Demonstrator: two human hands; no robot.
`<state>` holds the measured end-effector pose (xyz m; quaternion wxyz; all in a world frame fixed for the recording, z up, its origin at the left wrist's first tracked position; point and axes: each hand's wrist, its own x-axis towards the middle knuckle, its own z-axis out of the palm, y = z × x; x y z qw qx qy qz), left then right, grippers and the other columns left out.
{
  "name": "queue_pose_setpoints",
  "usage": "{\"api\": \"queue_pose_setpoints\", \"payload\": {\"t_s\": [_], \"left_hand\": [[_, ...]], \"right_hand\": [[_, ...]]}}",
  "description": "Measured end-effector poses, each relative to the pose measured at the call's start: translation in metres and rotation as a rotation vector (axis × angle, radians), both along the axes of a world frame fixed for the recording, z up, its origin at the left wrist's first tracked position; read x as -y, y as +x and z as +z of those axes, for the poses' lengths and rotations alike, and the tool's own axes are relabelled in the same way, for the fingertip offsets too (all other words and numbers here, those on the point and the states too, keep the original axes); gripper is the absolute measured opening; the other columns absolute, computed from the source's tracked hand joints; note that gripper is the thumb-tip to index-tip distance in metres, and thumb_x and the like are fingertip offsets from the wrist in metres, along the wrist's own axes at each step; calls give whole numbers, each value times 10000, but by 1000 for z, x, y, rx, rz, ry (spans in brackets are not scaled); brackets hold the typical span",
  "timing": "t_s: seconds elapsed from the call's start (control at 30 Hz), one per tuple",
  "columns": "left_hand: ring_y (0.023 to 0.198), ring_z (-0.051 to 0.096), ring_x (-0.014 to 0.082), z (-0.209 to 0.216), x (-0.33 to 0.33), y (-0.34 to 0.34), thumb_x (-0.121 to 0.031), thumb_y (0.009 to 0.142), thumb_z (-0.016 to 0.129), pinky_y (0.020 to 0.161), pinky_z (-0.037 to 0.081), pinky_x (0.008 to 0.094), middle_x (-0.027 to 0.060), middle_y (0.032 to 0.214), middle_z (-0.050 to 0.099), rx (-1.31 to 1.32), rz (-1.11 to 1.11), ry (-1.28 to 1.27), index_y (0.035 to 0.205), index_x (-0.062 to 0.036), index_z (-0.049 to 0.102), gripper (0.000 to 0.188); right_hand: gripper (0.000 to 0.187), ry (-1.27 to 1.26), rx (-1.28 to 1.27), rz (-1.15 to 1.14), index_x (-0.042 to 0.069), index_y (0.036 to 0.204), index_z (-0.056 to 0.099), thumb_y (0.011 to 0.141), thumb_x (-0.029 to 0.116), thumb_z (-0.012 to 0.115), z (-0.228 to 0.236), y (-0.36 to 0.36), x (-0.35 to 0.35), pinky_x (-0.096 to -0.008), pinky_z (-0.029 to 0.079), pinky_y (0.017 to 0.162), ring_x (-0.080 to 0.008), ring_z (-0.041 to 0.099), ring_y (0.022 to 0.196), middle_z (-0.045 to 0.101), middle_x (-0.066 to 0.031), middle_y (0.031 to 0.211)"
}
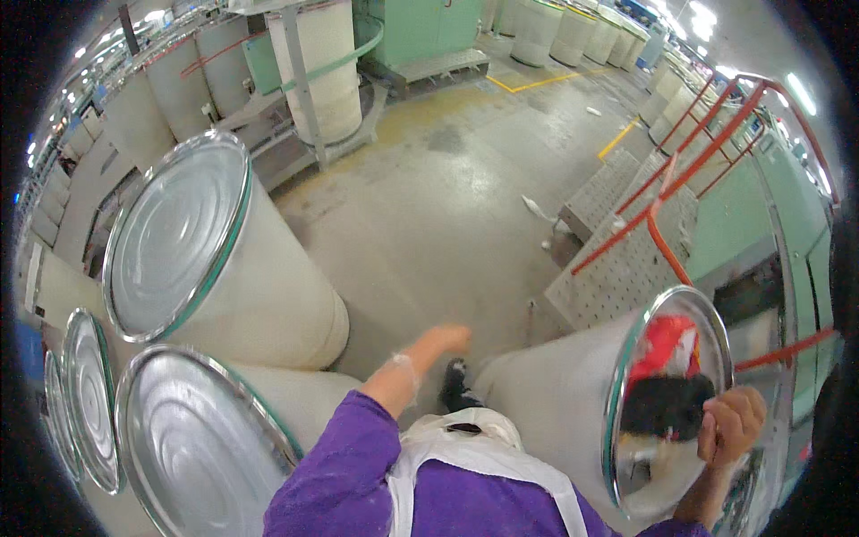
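My left hand (447, 339) hangs in front of me over the floor, blurred, its fingers smeared, left of a tall pale can (555, 385). My right hand (734, 424) is closed, with fingers curled, at the right side of this can's round top. A black object (664, 407) lies or hangs right beside the curled fingers; I cannot make out its kind or whether the fingers grip it. Behind it, a red thing (667, 345), perhaps cloth, shows within the can's metal rim (616, 430).
Several tall cans with silvery round tops, such as one large can (179, 237), stand at my left. To the right, perforated metal steps (617, 277) with a red handrail (662, 210) lead to a green machine (734, 224). White scraps (537, 210) lie on the grey floor (447, 206).
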<state>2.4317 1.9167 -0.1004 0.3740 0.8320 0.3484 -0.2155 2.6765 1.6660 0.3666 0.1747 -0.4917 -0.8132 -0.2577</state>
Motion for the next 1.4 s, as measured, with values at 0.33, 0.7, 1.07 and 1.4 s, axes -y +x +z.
{"api": "queue_pose_setpoints", "payload": {"t_s": [0.33, 0.7, 1.07, 1.4], "left_hand": [[1056, 556, 343, -135, -255, -173, -332, 816, 575, 901, 442, 435, 166, 1126, 607, 8, 734, 407, 1089, -73, 628, 380], [829, 654, 301, -175, -393, -190, -306, 766, 602, 702, 491, 477, 135, 878, 674, -223, 838, -150, 896, -94, 685, 262], [1121, 527, 365, -157, -1112, 21, -384, 839, 525, 957, 405, 465, 200, 1216, 563, 4, 865, 270, 1165, -52, 589, 470], [934, 622, 328, -111, -1481, 308, -348, 819, 601, 807, 475, 434, 171, 1014, 656, 308, 626, 102, 1065, -38, 632, 397]], "right_hand": [[150, -167, -2, 172, 123, 696, 599, 703, 214, 718, -71, 113, -408, -316, 421, 490, -178, 533, 550, 547, 7, 645], [278, -559, -57, -183, 111, 945, 644, 863, 360, 553, -299, 182, -962, -400, 515, 705, -290, 649, 780, 667, -90, 851], [229, -1417, -1175, -749, 107, 879, 697, 824, 275, 550, -576, 339, -1028, -463, 500, 735, -392, 630, 819, 663, -212, 910], [236, -1466, -715, -769, 67, 897, 689, 773, 246, 597, -649, 523, -1355, -428, 494, 684, -350, 621, 728, 656, -204, 828]]}}
